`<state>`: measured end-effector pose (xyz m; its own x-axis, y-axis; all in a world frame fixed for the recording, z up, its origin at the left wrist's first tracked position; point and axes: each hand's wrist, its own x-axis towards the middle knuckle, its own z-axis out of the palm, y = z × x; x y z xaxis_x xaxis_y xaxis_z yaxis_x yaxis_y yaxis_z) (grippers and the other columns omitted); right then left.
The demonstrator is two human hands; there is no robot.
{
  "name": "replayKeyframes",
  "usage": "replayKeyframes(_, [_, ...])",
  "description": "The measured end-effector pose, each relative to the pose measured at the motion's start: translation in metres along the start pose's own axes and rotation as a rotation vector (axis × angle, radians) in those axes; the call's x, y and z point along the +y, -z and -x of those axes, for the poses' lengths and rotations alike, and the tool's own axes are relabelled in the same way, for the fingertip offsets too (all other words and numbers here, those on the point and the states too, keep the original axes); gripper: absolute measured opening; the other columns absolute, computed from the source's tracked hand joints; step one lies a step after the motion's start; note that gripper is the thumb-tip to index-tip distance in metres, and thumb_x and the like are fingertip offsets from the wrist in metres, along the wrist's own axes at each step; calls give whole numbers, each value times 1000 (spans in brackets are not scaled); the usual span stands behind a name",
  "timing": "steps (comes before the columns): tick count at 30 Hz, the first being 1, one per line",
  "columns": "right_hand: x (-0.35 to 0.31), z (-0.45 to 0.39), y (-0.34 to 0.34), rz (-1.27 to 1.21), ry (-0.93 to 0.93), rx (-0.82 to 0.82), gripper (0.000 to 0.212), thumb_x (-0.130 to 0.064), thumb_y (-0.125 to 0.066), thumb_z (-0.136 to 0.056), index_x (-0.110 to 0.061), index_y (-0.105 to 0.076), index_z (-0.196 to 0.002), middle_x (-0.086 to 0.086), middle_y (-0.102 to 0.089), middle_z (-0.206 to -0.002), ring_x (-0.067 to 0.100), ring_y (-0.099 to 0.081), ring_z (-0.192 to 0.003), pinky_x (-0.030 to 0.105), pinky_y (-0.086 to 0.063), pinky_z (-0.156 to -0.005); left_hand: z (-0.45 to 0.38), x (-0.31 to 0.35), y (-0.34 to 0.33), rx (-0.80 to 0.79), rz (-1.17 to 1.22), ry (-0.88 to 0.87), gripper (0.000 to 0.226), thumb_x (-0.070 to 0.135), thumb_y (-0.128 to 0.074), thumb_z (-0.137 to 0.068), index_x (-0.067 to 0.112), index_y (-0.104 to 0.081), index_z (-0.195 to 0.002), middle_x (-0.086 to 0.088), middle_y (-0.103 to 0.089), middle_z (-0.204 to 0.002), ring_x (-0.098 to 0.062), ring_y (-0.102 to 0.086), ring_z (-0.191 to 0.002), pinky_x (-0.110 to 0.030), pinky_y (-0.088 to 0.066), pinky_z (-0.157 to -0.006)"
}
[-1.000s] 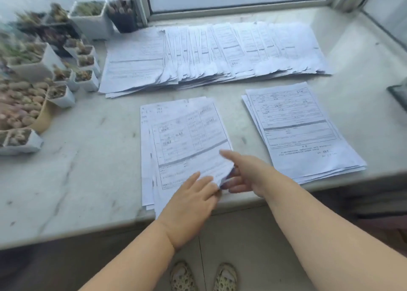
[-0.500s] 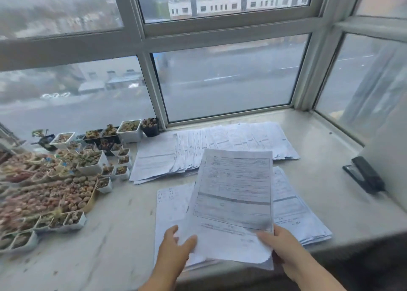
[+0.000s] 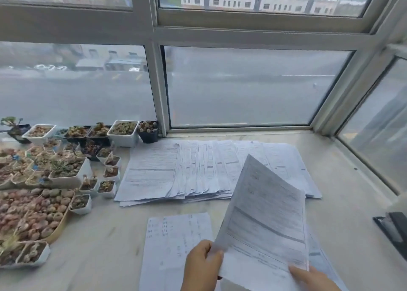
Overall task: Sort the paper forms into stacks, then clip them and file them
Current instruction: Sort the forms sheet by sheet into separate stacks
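Both hands hold a raised bundle of paper forms (image 3: 264,220) above the marble sill, tilted with its top leaning away. My left hand (image 3: 201,266) grips its lower left edge, thumb on the front. My right hand (image 3: 312,278) pinches the lower right corner. Under the bundle lies a near stack of forms (image 3: 174,242) with handwriting on top. Another stack (image 3: 319,255) peeks out to the right, mostly hidden by the raised sheets. A long fanned row of forms (image 3: 187,171) lies at the back near the window.
Many small succulent pots (image 3: 61,169) and a tray of round plants (image 3: 33,215) crowd the left of the sill. A black stapler (image 3: 394,229) lies at the right edge. Window frames (image 3: 158,88) close off the back and right.
The bundle went from lying on the near stack to raised in both hands, then tilted and shifted right. The camera view rose toward the window.
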<state>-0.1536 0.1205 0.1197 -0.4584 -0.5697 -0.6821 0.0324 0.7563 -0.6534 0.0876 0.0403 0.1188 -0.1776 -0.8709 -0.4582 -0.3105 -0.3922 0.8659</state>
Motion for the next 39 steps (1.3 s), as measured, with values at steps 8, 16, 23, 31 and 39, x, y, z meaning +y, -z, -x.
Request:
replayKeyframes(8, [-83, -79, -35, -258, 142, 190, 9, -13, -60, -94, -18, -64, -89, 3, -74, -98, 29, -65, -95, 45, -49, -95, -99, -6, 32, 118, -171, -160, 28, 21, -65, -86, 41, -54, -102, 15, -63, -100, 5, -58, -88, -17, -49, -80])
replayKeyframes(16, [-169, -175, -114, -804, 48, -106, 43, -3, -42, -100, -13, -76, -75, -2, -75, -70, 7, -72, -64, 21, -58, -54, -220, -61, 99, 225, -829, -480, 81, 19, -83, -67, 26, -36, -132, 1, -45, -131, -23, -42, -125, -39, -35, -108])
replayKeyframes(23, [-187, -224, -210, -796, -74, -314, 20, -3, -46, -99, -1, -65, -105, 8, -76, -81, 17, -73, -66, 27, -56, -48, -266, -67, 109, 140, -791, -480, 61, 35, -79, -75, 25, -50, -128, 8, -47, -134, -11, -43, -124, -21, -33, -105])
replayKeyframes(31, [-191, -240, -232, -890, -102, -409, 16, -2, -47, -97, -3, -63, -95, 8, -75, -78, 21, -72, -64, 47, -59, -78, -263, -76, 113, 319, -516, -528, 52, 15, -51, -88, 33, -39, -135, 24, -58, -97, 5, -53, -85, 0, -38, -78])
replayKeyframes(39, [-181, -235, -243, -878, -116, -561, 16, -5, -45, -99, -5, -60, -94, 4, -71, -68, 17, -69, -53, 61, -52, -79, -276, -85, 113, 346, -571, -641, 24, 24, -62, -83, 17, -70, -105, -2, -55, -113, -10, -54, -96, -24, -46, -79])
